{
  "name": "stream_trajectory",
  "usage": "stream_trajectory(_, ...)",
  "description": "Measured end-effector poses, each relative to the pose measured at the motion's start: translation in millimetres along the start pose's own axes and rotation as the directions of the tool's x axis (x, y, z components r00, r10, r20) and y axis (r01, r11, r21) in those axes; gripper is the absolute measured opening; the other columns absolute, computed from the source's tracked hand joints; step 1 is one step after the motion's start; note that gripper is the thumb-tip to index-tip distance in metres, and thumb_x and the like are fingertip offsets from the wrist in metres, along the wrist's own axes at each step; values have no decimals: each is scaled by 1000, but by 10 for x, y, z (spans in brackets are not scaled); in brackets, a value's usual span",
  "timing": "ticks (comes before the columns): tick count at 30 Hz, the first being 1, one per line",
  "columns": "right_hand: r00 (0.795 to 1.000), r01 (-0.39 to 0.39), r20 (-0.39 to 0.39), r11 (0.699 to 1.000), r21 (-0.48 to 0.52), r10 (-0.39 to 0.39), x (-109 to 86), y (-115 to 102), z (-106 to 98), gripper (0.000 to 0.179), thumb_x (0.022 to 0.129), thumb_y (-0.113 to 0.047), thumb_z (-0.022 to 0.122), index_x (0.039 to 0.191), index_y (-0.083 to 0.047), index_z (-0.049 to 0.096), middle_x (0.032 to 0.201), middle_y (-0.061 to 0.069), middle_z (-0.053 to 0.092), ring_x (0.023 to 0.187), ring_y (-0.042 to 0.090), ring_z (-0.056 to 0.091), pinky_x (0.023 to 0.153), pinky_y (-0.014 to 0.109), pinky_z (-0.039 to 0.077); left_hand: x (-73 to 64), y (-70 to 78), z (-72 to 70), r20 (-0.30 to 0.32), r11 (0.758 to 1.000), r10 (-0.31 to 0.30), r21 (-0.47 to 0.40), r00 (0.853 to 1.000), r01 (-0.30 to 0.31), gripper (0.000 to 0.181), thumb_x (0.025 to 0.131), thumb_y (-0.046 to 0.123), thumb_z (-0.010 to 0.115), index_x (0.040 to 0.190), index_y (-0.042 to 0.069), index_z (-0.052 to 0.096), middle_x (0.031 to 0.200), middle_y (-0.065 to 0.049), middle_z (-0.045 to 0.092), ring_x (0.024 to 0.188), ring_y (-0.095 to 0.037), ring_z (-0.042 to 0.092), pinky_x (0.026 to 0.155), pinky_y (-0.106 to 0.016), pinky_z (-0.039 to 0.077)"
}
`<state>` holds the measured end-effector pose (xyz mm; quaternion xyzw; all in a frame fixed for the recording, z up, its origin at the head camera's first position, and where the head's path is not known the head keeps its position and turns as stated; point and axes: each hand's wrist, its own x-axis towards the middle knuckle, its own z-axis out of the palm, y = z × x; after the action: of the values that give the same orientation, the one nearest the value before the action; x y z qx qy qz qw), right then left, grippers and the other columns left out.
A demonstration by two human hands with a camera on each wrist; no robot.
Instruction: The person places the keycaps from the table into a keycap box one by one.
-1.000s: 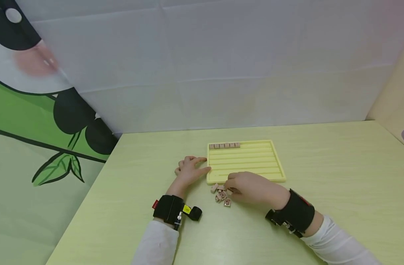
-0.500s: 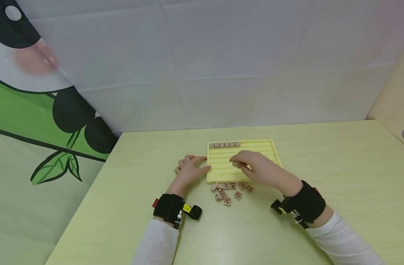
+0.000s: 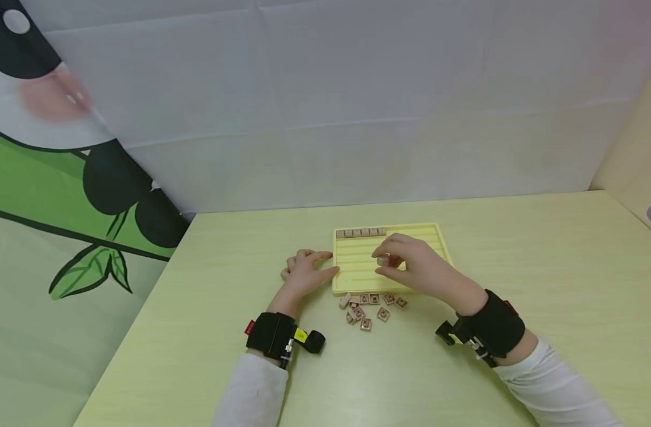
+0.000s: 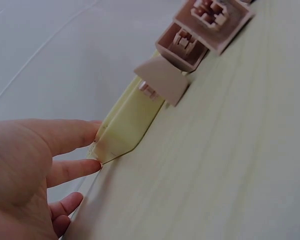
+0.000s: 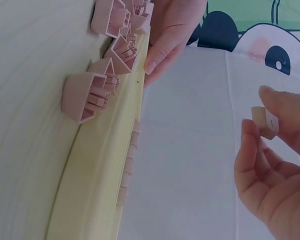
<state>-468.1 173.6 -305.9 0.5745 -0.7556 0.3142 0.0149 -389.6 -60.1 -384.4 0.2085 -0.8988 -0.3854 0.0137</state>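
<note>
A pale pink keycap [image 5: 264,121] is pinched between the thumb and fingers of my right hand [image 3: 416,267], held over the middle of the yellow ridged tray [image 3: 352,276]. My left hand [image 3: 306,276] touches the tray's left edge with extended thumb and fingertips; in the left wrist view those fingers meet the tray corner. A row of several keycaps [image 3: 361,232] sits in the tray's top groove at the left. More loose keycaps [image 3: 383,314] lie in front of the tray, many with the hollow stem side showing. One loose keycap [image 4: 162,80] rests on its side against the tray's front.
The pale wooden table [image 3: 464,379] meets a white cloth backdrop [image 3: 357,118] behind the tray. Both wrists wear black straps with small cameras. A cartoon panel [image 3: 91,178] stands at the left and a cream wall [image 3: 637,154] at the right.
My right hand has lifted from the loose keycaps to above the tray, carrying one keycap and turning it in its fingers. My left hand has stayed at the tray's edge.
</note>
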Motion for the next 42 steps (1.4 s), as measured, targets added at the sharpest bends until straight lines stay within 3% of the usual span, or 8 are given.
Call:
stream_trajectory(5, 1000, -11, 8, 1000, -17, 12, 11, 33, -28, 14, 85, -2, 68, 99, -4, 70, 89, 3, 60, 75, 14, 57, 65, 27, 50, 24, 18, 3, -5, 1000, -7, -5, 1000, 7, 52, 84, 44, 66, 130, 21, 58, 141, -18, 35, 127, -39, 22, 98, -57, 12)
stream_trajectory(10, 998, -45, 40, 998, -55, 47, 38, 53, -52, 24, 85, -4, 67, 109, -1, 65, 89, 5, 62, 77, 16, 58, 67, 31, 51, 51, 29, 13, -10, 1000, -19, -5, 1000, 19, 52, 84, 44, 66, 130, 21, 58, 141, -18, 35, 128, -39, 22, 98, -57, 12)
stream_trajectory(14, 995, -82, 59, 995, -64, 85, 56, 72, -64, 23, 85, -5, 68, 107, 1, 63, 90, 6, 64, 77, 17, 60, 71, 36, 52, 76, 37, 25, -15, 1000, -27, -5, 1000, 26, 51, 84, 43, 66, 130, 21, 59, 141, -17, 35, 128, -39, 22, 99, -57, 12)
stream_trajectory(23, 998, 19, 59, 995, -93, -14, 85, 167, -92, 12, 85, -5, 67, 96, -4, 70, 91, 5, 65, 77, 16, 58, 66, 29, 49, 119, 55, 36, -19, 1000, -30, -10, 999, 30, 52, 85, 44, 66, 130, 21, 58, 141, -18, 34, 127, -39, 22, 98, -57, 12)
stream_trajectory(28, 998, 10, 63, 997, -74, -6, 92, 226, -124, 13, 85, -3, 67, 98, -2, 71, 93, 6, 60, 76, 15, 55, 61, 24, 45, 155, 73, 52, -20, 1000, -25, -11, 999, 25, 52, 84, 45, 66, 130, 22, 58, 141, -17, 35, 127, -38, 22, 97, -56, 13)
stream_trajectory(32, 998, -12, 56, 996, -85, 17, 102, 253, -177, 17, 85, -4, 68, 101, -1, 70, 94, 7, 62, 77, 15, 59, 63, 28, 49, 152, 87, 46, -14, 1000, -17, -6, 1000, 17, 52, 84, 46, 65, 131, 22, 58, 141, -17, 35, 127, -38, 22, 97, -55, 13)
stream_trajectory(37, 993, -39, 108, 995, -95, 49, 213, 319, -285, 15, 84, -3, 68, 99, 0, 68, 91, 8, 64, 78, 18, 62, 70, 34, 53, 148, 85, 35, -24, 999, -34, -2, 999, 34, 51, 85, 45, 65, 130, 23, 58, 140, -16, 36, 127, -38, 22, 97, -55, 13)
stream_trajectory(42, 981, -75, 170, 990, -117, 94, 376, 481, -408, 10, 85, -4, 67, 95, -2, 69, 90, 8, 63, 80, 19, 63, 71, 33, 53, 157, 91, 36, -22, 999, -34, -3, 999, 34, 51, 85, 45, 65, 130, 23, 58, 140, -16, 36, 127, -38, 22, 96, -55, 14)
